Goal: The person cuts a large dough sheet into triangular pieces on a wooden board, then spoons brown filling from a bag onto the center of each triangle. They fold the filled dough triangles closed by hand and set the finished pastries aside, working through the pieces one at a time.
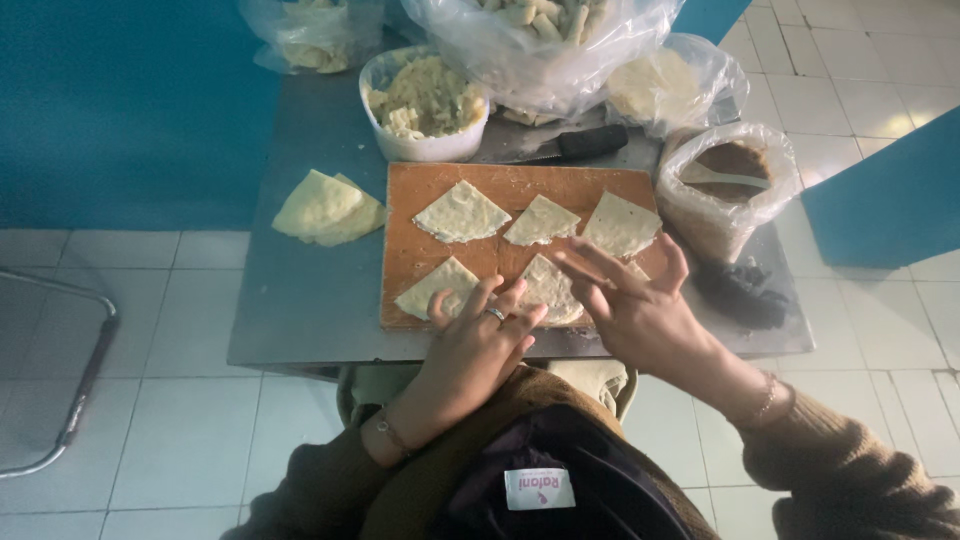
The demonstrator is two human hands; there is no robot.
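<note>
Nearest the camera, a white rectangular label (539, 489) is showing on dark cloth at the person's chest, between two brown knitted sleeves. The left hand (478, 335) is reaching forward from its sleeve, palm down, fingers spread and lying flat; a ring is sitting on one finger and a thin bracelet at the wrist. Its fingertips are resting on the near edge of the board (405, 260), touching the near-middle wedge (550, 288) and lying just beside the near-left wedge (437, 287). The right hand (632, 305) is angling in from the right, a beaded bracelet at its wrist, fingers fanned wide and holding nothing, their tips pressing on the same near-middle wedge and covering part of another piece to its right.

Three more flat dough wedges are lying along the board's far half. The board is sitting on a grey metal table (300, 290), with a stack of dough sheets (325, 208) to its left. Beyond it, a white tub (425, 110) of pale lumpy filling is standing, and a knife (575, 143) is lying beside it. At the right, a clear bag (725, 185) is holding brown powder and a spoon. Farthest off, clear plastic bags (545, 45) of pale pieces are crowding the table's back edge
</note>
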